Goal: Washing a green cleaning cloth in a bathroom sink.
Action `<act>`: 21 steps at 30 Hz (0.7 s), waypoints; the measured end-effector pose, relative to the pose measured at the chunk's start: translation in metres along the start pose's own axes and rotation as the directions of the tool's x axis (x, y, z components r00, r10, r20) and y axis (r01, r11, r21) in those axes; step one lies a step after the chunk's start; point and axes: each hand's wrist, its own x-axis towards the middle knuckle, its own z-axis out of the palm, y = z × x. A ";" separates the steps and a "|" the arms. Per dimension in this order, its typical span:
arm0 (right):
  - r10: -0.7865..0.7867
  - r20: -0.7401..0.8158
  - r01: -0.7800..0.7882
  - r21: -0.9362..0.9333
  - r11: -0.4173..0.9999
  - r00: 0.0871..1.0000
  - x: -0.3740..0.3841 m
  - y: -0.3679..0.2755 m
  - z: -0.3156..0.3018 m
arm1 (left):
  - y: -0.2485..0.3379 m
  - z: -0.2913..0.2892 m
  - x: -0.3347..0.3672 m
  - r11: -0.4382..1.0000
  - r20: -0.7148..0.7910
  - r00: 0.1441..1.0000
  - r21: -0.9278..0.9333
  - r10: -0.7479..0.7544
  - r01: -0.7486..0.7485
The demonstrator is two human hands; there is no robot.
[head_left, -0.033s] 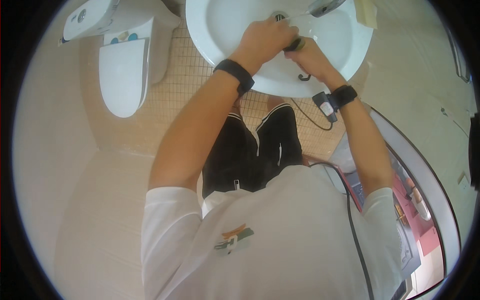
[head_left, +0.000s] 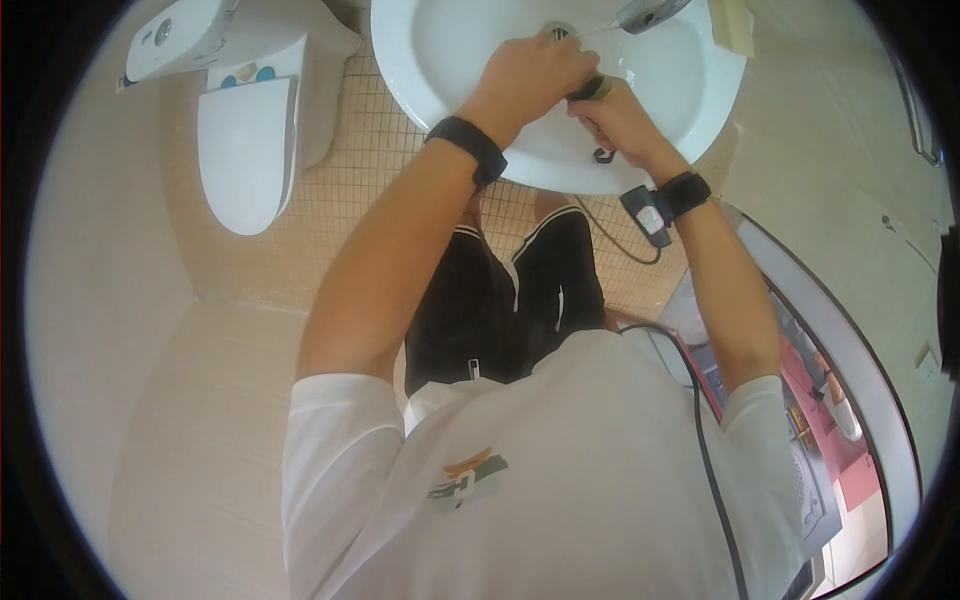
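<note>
Over the white washbasin [head_left: 408,80], both my hands are together under a thin stream of water. My left hand [head_left: 530,75] is closed, its fingertips at a small dark thing with a yellow-green edge [head_left: 588,88]. Close against it on the right, my right hand [head_left: 622,120] is closed on the same thing. A black curved, hook-like end [head_left: 603,156] sticks out below my right hand; whether it belongs to the dark thing is hidden by the fingers. The metal faucet [head_left: 648,14] points in from the upper right.
A white toilet [head_left: 243,160] with its lid down stands at the left. Small tiles [head_left: 350,210] cover the floor. A cable [head_left: 628,255] hangs from the device on my right wrist strap [head_left: 684,195]. At the right, a framed mirror [head_left: 820,290] reaches along the wall.
My right hand and wrist have shifted very slightly to the left, and the black hook-like end has turned a little. My left hand has hardly moved.
</note>
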 end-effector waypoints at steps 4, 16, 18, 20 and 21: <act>0.147 0.129 -0.195 0.709 0.677 0.981 -0.020 -0.012 0.023 | -0.014 -0.015 0.007 0.987 -0.087 0.984 0.032 0.157 -0.155; -0.013 -0.053 0.009 -0.078 0.997 0.999 -0.044 -0.042 -0.006 | -0.025 -0.050 -0.023 0.739 0.435 0.900 -0.607 0.001 0.293; -0.060 -0.069 0.050 -0.150 0.987 0.996 -0.051 -0.042 -0.010 | -0.029 -0.060 -0.025 0.499 0.501 0.865 -0.748 -0.008 0.438; -0.115 -0.100 0.098 -0.156 0.983 0.988 -0.059 -0.045 -0.009 | -0.042 -0.050 -0.028 0.258 0.543 0.834 -0.796 -0.096 0.548; -0.166 -0.129 0.144 -0.165 0.976 0.978 -0.061 -0.048 -0.009 | -0.048 -0.042 -0.029 -0.009 0.597 0.785 -0.797 -0.167 0.605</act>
